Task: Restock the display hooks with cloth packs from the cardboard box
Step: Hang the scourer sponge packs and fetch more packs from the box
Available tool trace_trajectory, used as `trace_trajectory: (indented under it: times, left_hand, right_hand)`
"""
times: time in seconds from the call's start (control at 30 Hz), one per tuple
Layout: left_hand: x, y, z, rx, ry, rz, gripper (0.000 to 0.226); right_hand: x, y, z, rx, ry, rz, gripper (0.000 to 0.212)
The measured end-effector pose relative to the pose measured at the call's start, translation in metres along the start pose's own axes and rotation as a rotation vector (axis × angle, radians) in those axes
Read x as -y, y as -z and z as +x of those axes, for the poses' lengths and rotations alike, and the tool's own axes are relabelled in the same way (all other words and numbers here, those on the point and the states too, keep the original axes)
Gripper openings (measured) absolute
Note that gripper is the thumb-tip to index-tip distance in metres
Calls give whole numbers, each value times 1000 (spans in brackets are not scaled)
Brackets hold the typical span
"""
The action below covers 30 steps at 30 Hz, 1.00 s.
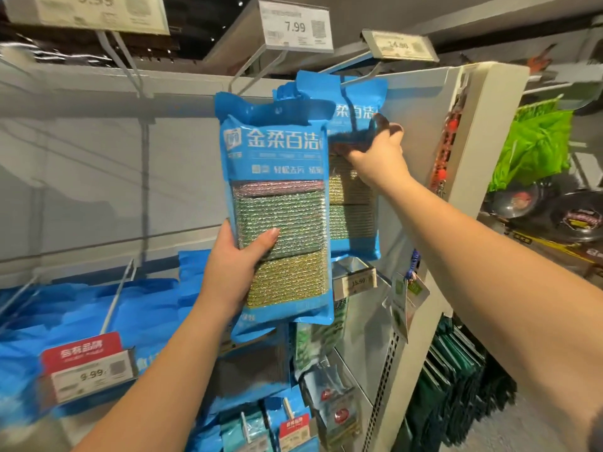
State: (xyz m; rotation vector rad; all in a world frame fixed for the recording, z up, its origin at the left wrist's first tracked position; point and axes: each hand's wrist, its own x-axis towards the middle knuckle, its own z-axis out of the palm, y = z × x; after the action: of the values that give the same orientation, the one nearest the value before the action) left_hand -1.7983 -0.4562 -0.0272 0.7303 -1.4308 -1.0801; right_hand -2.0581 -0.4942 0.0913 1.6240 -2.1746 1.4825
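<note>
From the head view, the left hand grips a blue cloth pack by its lower left edge, thumb laid across the clear window where pink, green and gold cloths show, the other fingers hidden behind it. The pack is held upright in front of the grey back panel, its top just under the wire display hook that carries the 7.99 price tag. More blue packaging shows directly behind it, though I cannot tell how many packs the hand holds.

The right hand reaches up to a second cloth pack hanging from the neighbouring hook, just right of and partly behind the first. Its fingers curl over the pack's front near the printed band; motion blur hides exactly how they close.

Lower on the panel, blue packs hang behind a 9.99 tag. A white end post stands at the right, with green bags beyond it.
</note>
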Motion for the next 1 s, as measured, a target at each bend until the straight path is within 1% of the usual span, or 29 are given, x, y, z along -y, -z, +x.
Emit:
trace_trajectory:
  times: [0.03,0.07,0.17,0.23,0.33,0.47,0.5,0.6,0.67,0.7,0.77,0.83,0.93,1.0]
  left_hand:
    - [-2,-5,2,23,9,-18,50]
    - [-3,-10,3,46,19,-39,54]
    - [-3,-23,10,110,48,-74,37]
    - [-2,-35,13,146,44,-63,33]
    - [-7,-54,15,194,37,-42,39]
    - [-20,-79,19,232,44,-77,64]
    - [-25,-85,20,236,48,-78,68]
    - [-35,-98,26,230,20,-77,65]
    - [-43,-105,29,209,35,-87,81]
    - [-43,-107,33,199,33,-99,84]
    - [-48,-112,36,196,23,-118,77]
    - [-51,-115,39,194,35,-129,80]
    - [-53,-120,41,212,20,-150,59]
    - [-54,-121,42,217,20,-155,56]
  right_hand:
    - [2,6,-1,-24,17,-34,81]
    - [5,14,-1,-65,52,-46,69]
    - [20,45,-4,-200,252,-24,33]
    - [25,63,-8,-241,358,-7,24]
    - [27,82,-12,-227,452,-28,26]
    - [27,95,-10,-206,513,-130,31]
    - [27,97,-11,-209,521,-150,30]
    - [25,99,-9,-231,541,-235,31]
    - [26,99,-8,-240,518,-309,35]
    - [28,100,-8,-245,505,-344,36]
    - [31,99,-8,-258,498,-399,36]
    - [34,99,-7,-228,496,-420,35]
    - [36,98,-3,-138,501,-403,40]
    - [38,97,-1,-89,486,-418,45]
